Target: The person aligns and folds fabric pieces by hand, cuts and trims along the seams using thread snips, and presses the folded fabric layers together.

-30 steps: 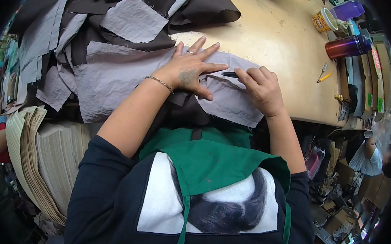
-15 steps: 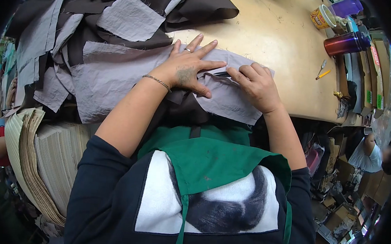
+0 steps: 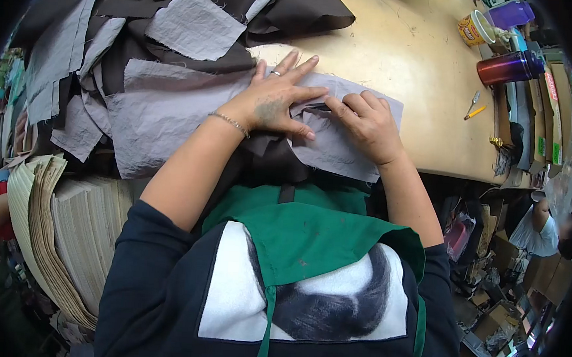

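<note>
- Presently, the grey cloth [image 3: 179, 106] lies along the near edge of the table [image 3: 430, 69], its lower margin reaching past that edge.
- Left hand [image 3: 278, 106]: palm down on the cloth, fingers splayed, grasping nothing.
- Right hand [image 3: 366, 124]: fingers curled, gripping a dark slender tool [image 3: 319, 106], mostly hidden; the visible part sits between both hands, over the cloth.
- Dark fabric [image 3: 296, 15] and grey pieces [image 3: 196, 26]: heaped toward the table's left side.
- Near the right edge: orange item [image 3: 476, 112], red-purple bottle [image 3: 502, 69] and, farther off, yellow cup [image 3: 470, 31].
</note>
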The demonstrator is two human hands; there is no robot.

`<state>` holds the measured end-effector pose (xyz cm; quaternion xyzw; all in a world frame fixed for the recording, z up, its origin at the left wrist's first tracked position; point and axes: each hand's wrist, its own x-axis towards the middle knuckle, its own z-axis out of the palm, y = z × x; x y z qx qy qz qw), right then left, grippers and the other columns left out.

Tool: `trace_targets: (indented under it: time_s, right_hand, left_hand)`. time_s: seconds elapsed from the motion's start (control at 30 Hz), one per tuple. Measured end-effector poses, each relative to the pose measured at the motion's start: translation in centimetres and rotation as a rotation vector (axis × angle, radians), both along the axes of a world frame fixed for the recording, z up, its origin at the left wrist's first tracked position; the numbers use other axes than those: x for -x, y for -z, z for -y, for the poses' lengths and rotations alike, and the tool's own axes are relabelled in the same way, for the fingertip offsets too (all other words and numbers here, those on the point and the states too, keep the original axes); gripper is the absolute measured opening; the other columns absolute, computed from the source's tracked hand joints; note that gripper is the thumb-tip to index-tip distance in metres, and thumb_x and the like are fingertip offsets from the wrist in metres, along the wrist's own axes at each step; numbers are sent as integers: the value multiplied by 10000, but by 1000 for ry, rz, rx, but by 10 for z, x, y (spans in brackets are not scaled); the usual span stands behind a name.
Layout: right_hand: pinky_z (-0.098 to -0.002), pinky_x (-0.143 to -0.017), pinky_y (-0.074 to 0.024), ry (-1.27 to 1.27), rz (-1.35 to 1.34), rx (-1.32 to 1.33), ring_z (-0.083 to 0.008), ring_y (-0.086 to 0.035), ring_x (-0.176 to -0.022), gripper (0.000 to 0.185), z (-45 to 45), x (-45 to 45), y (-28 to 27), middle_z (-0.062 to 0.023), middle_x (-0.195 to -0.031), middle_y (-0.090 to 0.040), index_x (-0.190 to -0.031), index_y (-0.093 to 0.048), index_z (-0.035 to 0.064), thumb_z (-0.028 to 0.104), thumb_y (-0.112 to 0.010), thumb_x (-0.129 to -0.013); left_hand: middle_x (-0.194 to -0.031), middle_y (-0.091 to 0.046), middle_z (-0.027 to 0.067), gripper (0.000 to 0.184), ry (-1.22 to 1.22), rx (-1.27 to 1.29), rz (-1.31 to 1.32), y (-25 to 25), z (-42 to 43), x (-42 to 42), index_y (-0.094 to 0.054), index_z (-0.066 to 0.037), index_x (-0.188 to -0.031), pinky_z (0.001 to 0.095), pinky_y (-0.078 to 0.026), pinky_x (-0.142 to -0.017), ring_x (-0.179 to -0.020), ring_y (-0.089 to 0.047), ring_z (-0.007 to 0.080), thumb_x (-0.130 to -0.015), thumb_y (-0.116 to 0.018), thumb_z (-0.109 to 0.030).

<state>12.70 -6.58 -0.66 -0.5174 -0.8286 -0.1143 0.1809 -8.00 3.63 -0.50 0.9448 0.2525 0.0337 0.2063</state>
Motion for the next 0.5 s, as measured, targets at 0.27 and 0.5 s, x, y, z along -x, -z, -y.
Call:
trace_targets:
  time_s: [0.27, 0.5]
  right_hand:
    - [-347, -648, -435, -3, -119, 79, -195, -553, -785, 352, 3, -4, -3, -6, -847, -556, -1094, -609, 138, 245, -676, -766]
    - [-358, -555, -422, 502, -459, 147, -273, -494, -585, 387, 72, -14, 0, -127, -670, -513, -776, -524, 20, 280, -805, -722]
  left_hand:
    - [-1439, -407, 39, 512, -247, 40, -8, -4, 37, 17, -599, -223, -1240, 687, -210, -1034, -1392, -279, 281, -783, -690, -435]
    - [-1424, -424, 31, 460, -297, 0, 20, -3, 42, 22, -599, -189, -1237, 710, -222, -1012, -1388, -284, 288, -813, -674, -351]
